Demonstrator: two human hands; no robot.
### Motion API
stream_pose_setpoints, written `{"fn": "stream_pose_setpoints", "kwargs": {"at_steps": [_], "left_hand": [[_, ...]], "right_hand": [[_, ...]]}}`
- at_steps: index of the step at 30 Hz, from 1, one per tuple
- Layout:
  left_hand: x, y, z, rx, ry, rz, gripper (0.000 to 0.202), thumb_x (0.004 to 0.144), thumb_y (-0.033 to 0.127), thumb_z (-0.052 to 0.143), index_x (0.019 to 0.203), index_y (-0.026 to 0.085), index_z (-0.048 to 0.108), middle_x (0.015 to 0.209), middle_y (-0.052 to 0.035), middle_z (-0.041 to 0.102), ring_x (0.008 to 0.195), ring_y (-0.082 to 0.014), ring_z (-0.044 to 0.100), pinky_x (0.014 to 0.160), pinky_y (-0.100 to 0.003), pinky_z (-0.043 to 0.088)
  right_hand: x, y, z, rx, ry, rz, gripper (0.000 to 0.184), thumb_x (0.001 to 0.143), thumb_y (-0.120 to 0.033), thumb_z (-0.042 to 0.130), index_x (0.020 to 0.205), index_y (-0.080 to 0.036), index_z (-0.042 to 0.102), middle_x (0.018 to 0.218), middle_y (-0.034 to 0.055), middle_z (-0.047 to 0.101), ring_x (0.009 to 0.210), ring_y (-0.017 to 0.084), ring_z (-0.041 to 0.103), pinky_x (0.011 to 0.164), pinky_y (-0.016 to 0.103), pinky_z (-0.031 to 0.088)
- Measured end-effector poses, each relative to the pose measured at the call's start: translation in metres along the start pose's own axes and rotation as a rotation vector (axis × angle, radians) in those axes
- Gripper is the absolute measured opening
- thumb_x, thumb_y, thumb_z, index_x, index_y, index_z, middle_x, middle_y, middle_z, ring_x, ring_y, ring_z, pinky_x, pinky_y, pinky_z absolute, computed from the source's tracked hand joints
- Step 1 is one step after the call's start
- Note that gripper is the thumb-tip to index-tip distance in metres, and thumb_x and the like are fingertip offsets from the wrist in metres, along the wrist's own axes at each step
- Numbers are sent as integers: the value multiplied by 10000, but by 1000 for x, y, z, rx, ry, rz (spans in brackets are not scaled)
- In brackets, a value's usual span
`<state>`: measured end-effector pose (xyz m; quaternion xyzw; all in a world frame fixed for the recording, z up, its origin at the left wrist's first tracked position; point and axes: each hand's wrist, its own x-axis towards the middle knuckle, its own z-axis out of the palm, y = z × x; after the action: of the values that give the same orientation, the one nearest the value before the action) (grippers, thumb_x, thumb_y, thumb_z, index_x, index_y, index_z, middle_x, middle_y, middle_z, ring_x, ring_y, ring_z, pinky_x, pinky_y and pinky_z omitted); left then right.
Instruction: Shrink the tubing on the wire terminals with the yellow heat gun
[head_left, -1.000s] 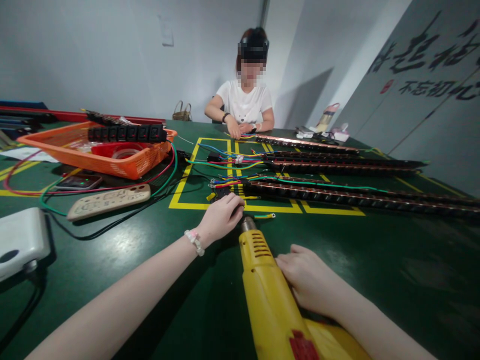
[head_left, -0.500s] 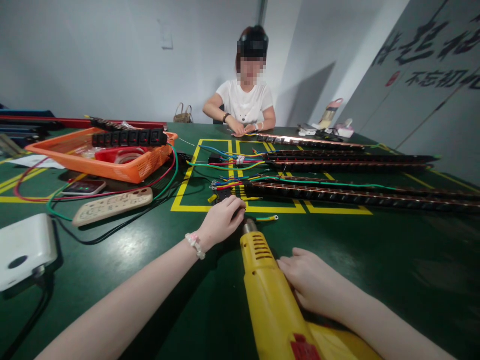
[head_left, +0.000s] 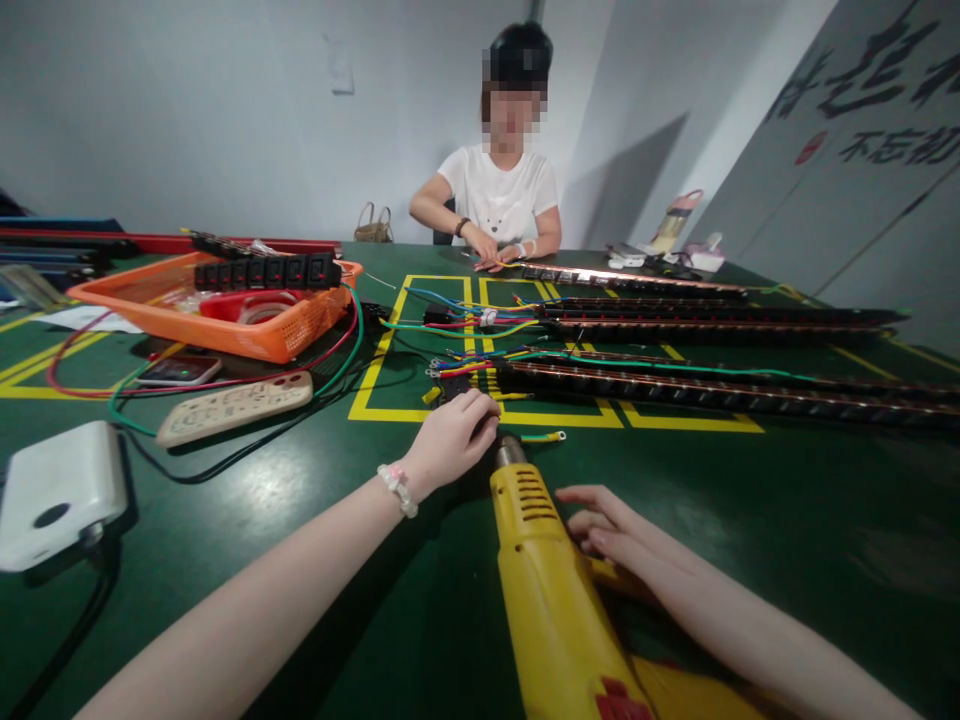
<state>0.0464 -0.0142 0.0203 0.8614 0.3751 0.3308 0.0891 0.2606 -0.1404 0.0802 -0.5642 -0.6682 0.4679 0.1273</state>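
Observation:
My left hand (head_left: 456, 437) is closed at the near end of the wire bundle, its fingers bent over something dark that they mostly hide. A green-and-yellow wire (head_left: 544, 438) with a ring terminal sticks out to the right of its fingertips. Directly below lies a yellow heat gun (head_left: 559, 590), its metal nozzle (head_left: 511, 452) close to those fingertips. On the heat gun's right side is my right hand (head_left: 611, 525), index finger stretched out and the others loosely bent, holding nothing. Colored wires with ring terminals (head_left: 450, 370) run into a long black strip (head_left: 712, 390).
More black strips (head_left: 675, 325) lie behind. At left are an orange basket (head_left: 277, 345), a beige power strip (head_left: 240, 408), a phone (head_left: 180, 371) and a white device (head_left: 64, 490) with a cable. A co-worker (head_left: 502, 195) sits across the table, hands on another strip (head_left: 630, 279).
My right hand's fingers have loosened and stretched out beside the heat gun. My left hand stays at the same spot by the nozzle. The view has shifted slightly.

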Motion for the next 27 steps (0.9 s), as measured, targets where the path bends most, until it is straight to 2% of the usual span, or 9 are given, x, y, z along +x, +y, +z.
{"fn": "stream_pose_setpoints", "kwargs": {"at_steps": [3,5,8,11,15,20,24,27], "left_hand": [[0,0,0,1,-9,-3,141,908,214,413,970,195,538,960,-40,587,877,-171,571,772,-294,477],[0,0,0,-1,-8,-3,140,909,214,413,971,196,537,961,-40,587,882,-171,570,775,-292,478],[1,1,-1,-3,-8,-1,142,912,215,407,969,199,536,955,-41,585,885,-172,569,776,-291,477],[1,1,-1,-4,-12,-4,146,916,217,400,972,197,533,958,-41,584,883,-171,569,775,-291,475],[1,0,0,-4,-9,-2,142,915,216,405,973,195,534,958,-38,582,880,-171,565,771,-291,469],[0,-2,1,-10,-8,8,138,912,219,415,973,190,535,955,-40,580,879,-171,560,768,-293,468],[0,-2,1,-16,-5,9,139,911,213,414,977,192,535,950,-40,582,875,-169,559,765,-291,468],[0,-2,1,-21,-5,8,137,911,212,414,975,193,534,955,-38,583,883,-169,560,778,-290,468]], "right_hand": [[9,-5,13,-66,71,0,628,932,-524,283,1466,-218,163,1406,123,433,1248,233,447,1019,410,340],[12,-8,19,-152,84,-5,739,887,-589,365,1486,-232,122,1452,130,372,1285,275,397,1030,444,310],[13,-10,22,-158,47,59,810,855,-641,390,1494,-263,65,1214,119,595,1069,291,576,902,429,413],[12,-9,21,-161,26,106,787,860,-668,333,1488,-304,29,981,71,656,868,263,628,793,395,441],[12,-10,19,-178,-9,104,765,875,-659,292,1484,-310,-13,934,61,639,849,256,614,776,380,425],[11,-12,20,-213,-13,146,779,874,-667,250,1487,-273,-25,993,87,630,902,270,597,818,400,400],[12,-10,20,-179,-29,111,770,878,-673,233,1479,-293,-63,942,55,642,864,251,603,801,385,405],[13,-7,20,-190,-25,116,780,876,-674,237,1484,-276,-46,961,67,640,869,254,599,799,385,403]]}}
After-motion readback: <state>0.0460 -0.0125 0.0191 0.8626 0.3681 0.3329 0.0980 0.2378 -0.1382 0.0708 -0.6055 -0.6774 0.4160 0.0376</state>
